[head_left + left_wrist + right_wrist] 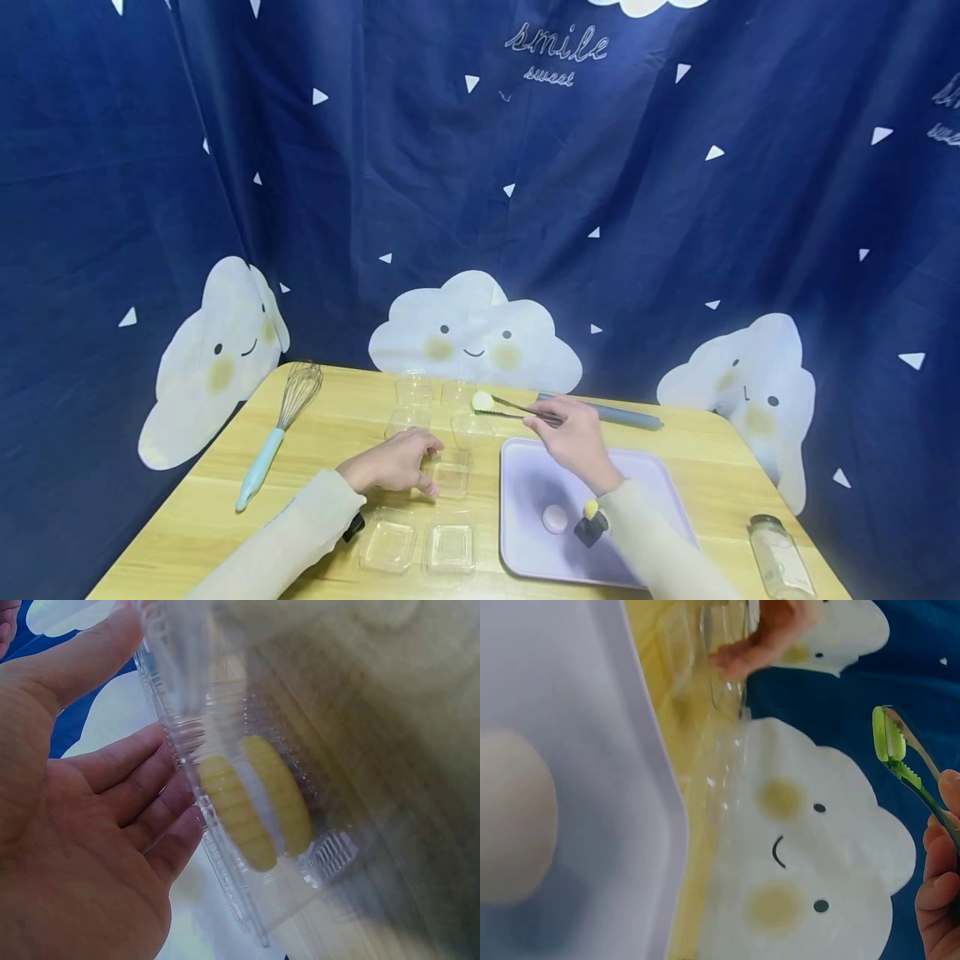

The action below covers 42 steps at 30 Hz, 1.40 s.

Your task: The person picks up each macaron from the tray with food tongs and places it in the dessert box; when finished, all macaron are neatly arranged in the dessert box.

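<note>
My right hand (573, 433) grips slim tongs (517, 410), raised above the far side of the table. Their tips pinch a pale green macaron (889, 735), its layers seen edge-on in the right wrist view. In the middle of the table, my left hand (397, 462) is at the left edge of a clear plastic box (450, 477), its thumb and fingers spread. From the left wrist, the fingers (139, 784) look relaxed along the box's side. Two ridged yellow pieces (255, 802) with a white band between them show through the plastic.
More clear boxes stand behind and in front of my left hand, including one nearby (450, 546). A lilac tray (517, 550) bears a pale pink macaron (555, 519). A whisk (272, 450) lies left; a grey-blue rod (630, 417) lies behind; a lidded jar (782, 562) is at right.
</note>
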Tool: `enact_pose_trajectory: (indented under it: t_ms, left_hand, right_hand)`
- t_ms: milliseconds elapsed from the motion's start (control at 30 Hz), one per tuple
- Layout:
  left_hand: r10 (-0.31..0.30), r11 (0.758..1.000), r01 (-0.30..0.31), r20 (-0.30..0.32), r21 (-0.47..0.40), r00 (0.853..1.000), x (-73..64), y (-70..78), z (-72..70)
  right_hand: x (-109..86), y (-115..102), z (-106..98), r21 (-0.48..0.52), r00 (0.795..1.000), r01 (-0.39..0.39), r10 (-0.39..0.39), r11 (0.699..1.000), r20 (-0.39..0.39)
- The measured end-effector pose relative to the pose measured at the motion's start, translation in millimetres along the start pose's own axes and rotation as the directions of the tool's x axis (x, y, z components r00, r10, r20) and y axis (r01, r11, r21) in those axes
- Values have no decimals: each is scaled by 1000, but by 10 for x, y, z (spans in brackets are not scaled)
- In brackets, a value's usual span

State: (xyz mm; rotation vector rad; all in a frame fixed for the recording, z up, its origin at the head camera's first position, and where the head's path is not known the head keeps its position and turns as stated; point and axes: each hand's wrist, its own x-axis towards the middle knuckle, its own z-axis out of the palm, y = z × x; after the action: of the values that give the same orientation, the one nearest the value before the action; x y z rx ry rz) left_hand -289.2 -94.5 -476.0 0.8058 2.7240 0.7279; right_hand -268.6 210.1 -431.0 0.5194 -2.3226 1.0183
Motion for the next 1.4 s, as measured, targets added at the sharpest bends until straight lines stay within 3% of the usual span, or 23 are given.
enact_pose_trajectory:
  t_ms: [233,500,800,1067,1400]
  left_hand:
    - [2,1000,-2,-7,-7,1000,-13,-2,5]
    - [-1,1000,1,-7,0,1000,13,-39,35]
    - [2,1000,-2,-16,-14,1000,14,-39,44]
    - [12,1000,-12,-16,-16,1000,6,-47,50]
    - [16,1000,-16,-10,-23,1000,-7,-32,39]
  right_hand:
    - [-60,-70,175,5,994,32,-32,999,100]
    - [-152,-83,365,-65,971,99,-82,993,224]
    - [-201,-119,505,-119,941,94,-49,988,335]
    - [-217,-141,581,-172,919,160,-83,972,386]
    - [-229,-93,607,-175,910,160,-76,972,407]
